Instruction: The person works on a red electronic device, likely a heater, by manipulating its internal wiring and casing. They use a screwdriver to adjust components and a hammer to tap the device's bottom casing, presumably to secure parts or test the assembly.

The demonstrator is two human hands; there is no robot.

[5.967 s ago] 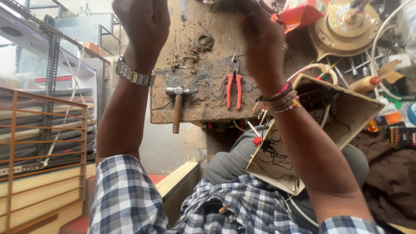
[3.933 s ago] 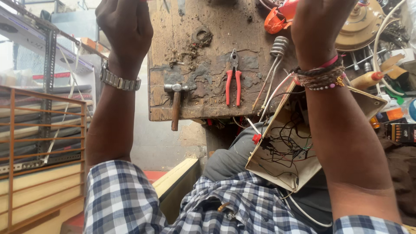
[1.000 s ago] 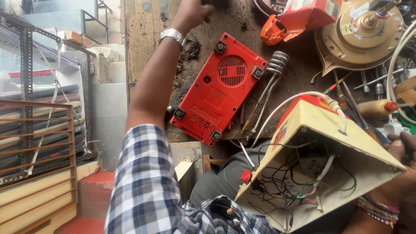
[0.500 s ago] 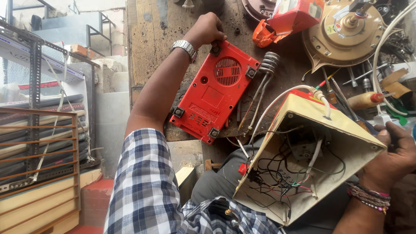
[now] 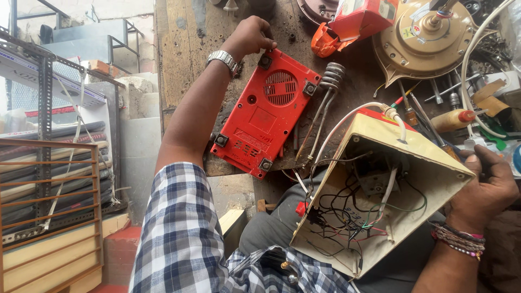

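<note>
I see my left hand (image 5: 248, 37) pinching the ribbed red plastic cover (image 5: 264, 113) at its top corner; my right hand (image 5: 484, 183) grips the cream box (image 5: 429, 163), tangled wires inside.

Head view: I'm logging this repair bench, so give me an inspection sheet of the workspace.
Surface: worn wooden bench, stained.
Job's things: red cover flat on bench; open cream casing on the lap, insides exposed.
Clutter: coil heater, fan motor, orange part, glue bottle.
Hands: left hand grips cover's top corner; right hand holds casing's edge.
Cables: white cord entering casing; loose wires inside.
Surroundings: metal shelving at left.
</note>
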